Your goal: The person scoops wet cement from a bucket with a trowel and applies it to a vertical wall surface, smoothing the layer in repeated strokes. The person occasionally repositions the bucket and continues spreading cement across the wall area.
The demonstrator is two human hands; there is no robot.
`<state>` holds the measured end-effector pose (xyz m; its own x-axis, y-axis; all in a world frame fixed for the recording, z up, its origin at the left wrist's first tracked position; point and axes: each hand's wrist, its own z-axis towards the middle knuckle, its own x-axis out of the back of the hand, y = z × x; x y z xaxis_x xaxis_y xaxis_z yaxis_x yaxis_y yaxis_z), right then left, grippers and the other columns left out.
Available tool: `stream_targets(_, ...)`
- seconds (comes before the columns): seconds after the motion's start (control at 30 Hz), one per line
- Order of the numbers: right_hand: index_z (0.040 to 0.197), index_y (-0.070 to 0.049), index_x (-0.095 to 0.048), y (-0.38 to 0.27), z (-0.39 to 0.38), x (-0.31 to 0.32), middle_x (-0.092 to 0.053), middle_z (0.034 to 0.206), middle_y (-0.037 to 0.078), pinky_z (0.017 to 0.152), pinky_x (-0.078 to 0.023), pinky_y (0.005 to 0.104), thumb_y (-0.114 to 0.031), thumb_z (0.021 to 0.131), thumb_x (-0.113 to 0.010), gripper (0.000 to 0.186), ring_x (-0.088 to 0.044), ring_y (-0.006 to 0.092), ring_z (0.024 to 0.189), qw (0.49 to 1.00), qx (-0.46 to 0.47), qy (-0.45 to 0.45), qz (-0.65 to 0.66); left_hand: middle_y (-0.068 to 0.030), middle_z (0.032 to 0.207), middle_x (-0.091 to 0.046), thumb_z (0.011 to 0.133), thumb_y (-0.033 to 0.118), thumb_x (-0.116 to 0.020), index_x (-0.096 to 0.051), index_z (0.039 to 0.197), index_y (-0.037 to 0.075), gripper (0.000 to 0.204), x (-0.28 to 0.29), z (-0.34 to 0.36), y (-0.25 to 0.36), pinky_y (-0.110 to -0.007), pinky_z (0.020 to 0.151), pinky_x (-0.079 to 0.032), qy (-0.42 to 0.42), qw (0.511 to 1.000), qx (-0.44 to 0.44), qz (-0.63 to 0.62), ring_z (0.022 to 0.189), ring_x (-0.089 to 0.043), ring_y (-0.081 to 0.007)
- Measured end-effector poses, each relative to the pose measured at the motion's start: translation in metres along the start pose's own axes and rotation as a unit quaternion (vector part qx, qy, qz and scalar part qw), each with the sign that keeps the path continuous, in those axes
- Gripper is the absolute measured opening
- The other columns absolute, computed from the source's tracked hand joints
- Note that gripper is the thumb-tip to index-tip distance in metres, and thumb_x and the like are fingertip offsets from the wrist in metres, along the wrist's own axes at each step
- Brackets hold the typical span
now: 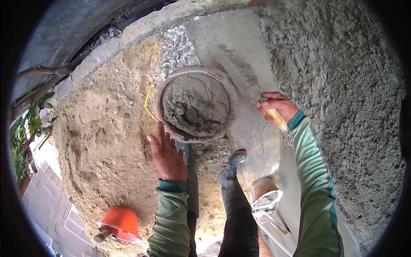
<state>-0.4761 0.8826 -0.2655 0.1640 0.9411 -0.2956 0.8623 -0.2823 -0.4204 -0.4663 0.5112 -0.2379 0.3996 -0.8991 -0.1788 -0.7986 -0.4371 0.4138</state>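
Note:
A round bucket of wet grey mortar stands in front of my legs, a yellow handle at its left side. Just below its lower-left rim is my left hand, fingers apart and holding nothing. To the right of the bucket my right hand grips a tool with a pale wooden handle; its working end is hidden or unclear. Beneath and right of the bucket lies a smoothed strip of grey cement.
Sand and gravel border the strip; rough concrete is at right. An orange container lies lower left, a pail with tools lower right. My booted foot is below the bucket. A branch and leaves edge the left.

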Motion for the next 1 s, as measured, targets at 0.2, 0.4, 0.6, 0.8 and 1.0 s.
stream_targets(0.2,0.101,-0.008,-0.062,0.033,-0.068,0.077,-0.058,0.074,0.000,0.043,-0.043,0.0229,-0.018,0.100,-0.059,0.010,-0.050,0.0083,0.049,0.929,0.203,0.297,-0.083,-0.0201,0.168,-0.001,0.090,0.081,-0.031,-0.021,0.161,0.026,0.090,0.006,-0.005,0.006,-0.055,0.119,0.008,0.001,1.000,-0.005,-0.017,0.155,0.005,-0.0351)
stream_targets(0.4,0.111,-0.003,-0.058,0.139,-0.140,-0.048,-0.056,0.080,-0.001,0.063,-0.048,0.0278,-0.023,0.099,-0.063,0.024,-0.051,0.0077,0.071,0.879,0.161,0.257,-0.369,-0.0195,0.168,-0.001,0.089,0.083,-0.032,-0.018,0.162,0.028,0.092,0.010,-0.005,0.001,-0.057,0.119,0.007,-0.001,1.000,-0.005,-0.021,0.155,0.006,-0.0356)
stream_targets(0.6,0.100,0.001,-0.056,0.143,0.050,-0.140,-0.068,0.087,0.024,0.075,-0.054,0.0520,-0.028,0.095,-0.058,0.030,-0.066,0.0436,0.086,0.821,0.055,0.284,-0.491,-0.0191,0.168,0.000,0.088,0.084,-0.034,-0.018,0.162,0.029,0.093,0.002,-0.001,-0.001,-0.057,0.119,0.008,-0.030,0.999,0.014,-0.040,0.155,0.008,-0.0352)
stream_targets(0.8,0.112,-0.002,-0.063,0.149,0.073,-0.108,-0.068,0.080,0.019,0.069,-0.051,0.0413,-0.028,0.091,-0.066,0.034,-0.066,0.0355,0.074,0.925,0.153,0.113,-0.330,-0.0185,0.168,-0.003,0.088,0.085,-0.031,-0.020,0.161,0.029,0.093,0.005,-0.003,-0.001,-0.054,0.119,0.006,-0.020,0.999,0.013,-0.037,0.155,0.004,-0.0340)
stream_targets(1.0,0.113,-0.008,-0.064,0.134,0.024,-0.089,-0.070,0.078,0.013,0.069,-0.053,0.0434,-0.034,0.086,-0.071,0.037,-0.068,0.0350,0.074,0.868,0.083,0.136,-0.470,-0.0190,0.168,-0.004,0.088,0.085,-0.030,-0.018,0.161,0.029,0.094,0.001,-0.001,0.000,-0.054,0.119,0.007,-0.005,0.999,0.013,-0.036,0.155,0.004,-0.0349)
